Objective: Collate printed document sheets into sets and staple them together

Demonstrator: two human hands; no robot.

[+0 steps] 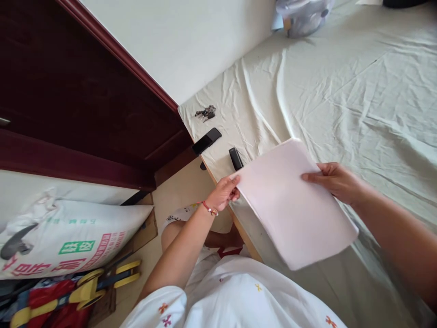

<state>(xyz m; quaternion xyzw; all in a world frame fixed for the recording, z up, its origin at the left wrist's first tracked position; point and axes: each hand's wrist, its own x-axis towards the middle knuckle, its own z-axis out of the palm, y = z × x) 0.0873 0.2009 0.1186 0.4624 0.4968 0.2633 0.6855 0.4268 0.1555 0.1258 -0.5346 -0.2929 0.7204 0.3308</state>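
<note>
A: so the left hand (pixel 225 192) pinches the pink sheet's (pixel 293 205) corner, right hand (pixel 336 181) grips the far edge, sheet over the bed (pixel 358 91) edge.

B: yep, stapler (pixel 235 158) just beside it, phone (pixel 206 140) and keys (pixel 205 112) further out.

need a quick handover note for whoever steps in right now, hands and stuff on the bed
Left hand: pinching the near-left corner of the pale pink sheet.
Right hand: fingers pressed on the sheet's right edge.
The sheet is held flat, just over the bed, near its edge.
Beside it on the bed: small black stapler-like thing, phone at the edge, keys.
Done: sheet gripped in both hands.
Left: it has not been laid down or folded.
</note>
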